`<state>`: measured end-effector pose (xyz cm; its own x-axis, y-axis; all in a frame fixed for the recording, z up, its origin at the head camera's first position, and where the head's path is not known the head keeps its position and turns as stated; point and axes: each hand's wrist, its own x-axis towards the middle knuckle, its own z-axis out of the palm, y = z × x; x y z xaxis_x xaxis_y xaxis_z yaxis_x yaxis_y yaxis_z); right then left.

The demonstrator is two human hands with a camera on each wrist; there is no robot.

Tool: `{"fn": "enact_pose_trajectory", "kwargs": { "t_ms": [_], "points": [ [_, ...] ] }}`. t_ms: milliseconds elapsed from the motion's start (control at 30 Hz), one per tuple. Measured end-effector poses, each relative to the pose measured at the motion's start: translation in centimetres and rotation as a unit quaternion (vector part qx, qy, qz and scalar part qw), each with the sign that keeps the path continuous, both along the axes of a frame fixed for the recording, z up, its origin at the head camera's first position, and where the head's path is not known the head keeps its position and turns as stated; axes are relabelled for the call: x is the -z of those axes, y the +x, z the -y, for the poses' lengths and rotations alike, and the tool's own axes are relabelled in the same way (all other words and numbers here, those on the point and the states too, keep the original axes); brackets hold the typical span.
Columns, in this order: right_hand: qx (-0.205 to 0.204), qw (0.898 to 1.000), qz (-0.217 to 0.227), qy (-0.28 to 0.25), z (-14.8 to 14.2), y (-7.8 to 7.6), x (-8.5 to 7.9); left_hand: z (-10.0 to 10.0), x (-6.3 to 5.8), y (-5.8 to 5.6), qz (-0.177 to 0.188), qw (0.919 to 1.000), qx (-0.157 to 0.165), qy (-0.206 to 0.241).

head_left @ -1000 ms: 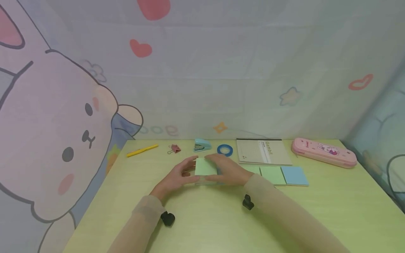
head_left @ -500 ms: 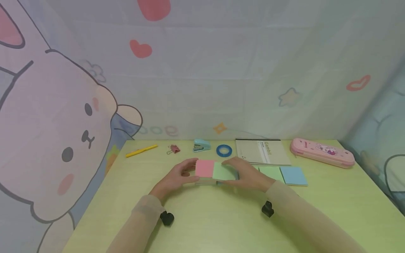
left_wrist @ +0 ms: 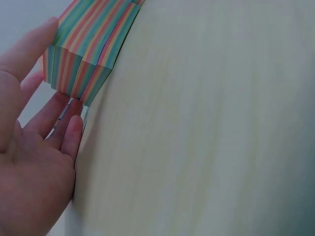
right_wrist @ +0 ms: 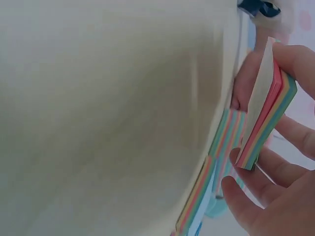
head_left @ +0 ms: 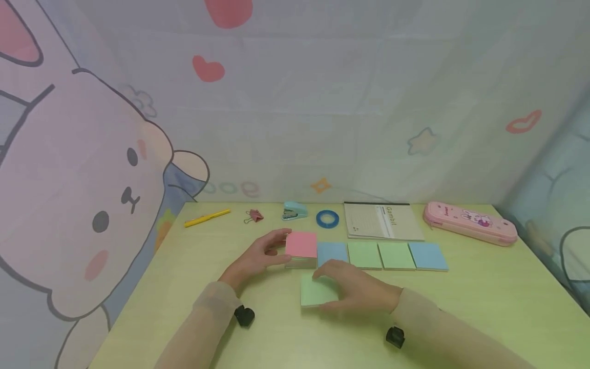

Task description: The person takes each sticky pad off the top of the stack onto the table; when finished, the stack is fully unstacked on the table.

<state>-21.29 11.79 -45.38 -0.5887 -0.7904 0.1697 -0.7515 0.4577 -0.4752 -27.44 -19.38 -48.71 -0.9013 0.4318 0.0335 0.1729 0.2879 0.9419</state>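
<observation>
A stack of sticky note pads [head_left: 301, 245] with a pink top stands mid-table, its sides striped in several colours in the left wrist view. My left hand [head_left: 251, 261] grips it from the left, thumb at the near side and fingers behind. Nearer to me, my right hand [head_left: 364, 289] pinches a green-topped sticky note pad [head_left: 315, 290] between thumb and fingers. In the right wrist view this pad's layered edge shows pink, yellow and blue-green. Right of the stack runs a row of single pads: blue [head_left: 333, 253], green [head_left: 364, 255], green [head_left: 396, 255] and blue [head_left: 428, 256].
Along the back edge lie a yellow pen [head_left: 207, 218], a pink binder clip [head_left: 254, 216], a light blue stapler [head_left: 294, 210], a roll of blue tape [head_left: 328, 219], a notebook [head_left: 384, 221] and a pink pencil case [head_left: 470, 223]. A printed cloth [head_left: 295, 113] hangs behind the table.
My right hand has lifted the green-topped pad off the stack, moved it right, then towards me. The stack's pink top is now uncovered. My left hand has stayed at the stack.
</observation>
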Motion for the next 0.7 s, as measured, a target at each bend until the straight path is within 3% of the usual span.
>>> {"fn": "enact_pose_trajectory", "kwargs": {
  "t_ms": [133, 367, 700],
  "points": [
    [0.004, 0.999, 0.009, 0.031, 1.2, 0.6, 0.5, 0.0, -0.1, 0.0, 0.004, 1.0, 0.001, -0.007],
    [0.021, 0.997, -0.03, 0.07, 2.1, 0.8, 0.9, 0.0, -0.2, 0.0, 0.007, 0.9998, -0.004, -0.02],
    [0.062, 0.996, -0.016, 0.058, 1.1, 0.9, 1.1, 0.0, -0.1, -0.1, 0.011, 0.9998, -0.009, -0.013]
  ]
}}
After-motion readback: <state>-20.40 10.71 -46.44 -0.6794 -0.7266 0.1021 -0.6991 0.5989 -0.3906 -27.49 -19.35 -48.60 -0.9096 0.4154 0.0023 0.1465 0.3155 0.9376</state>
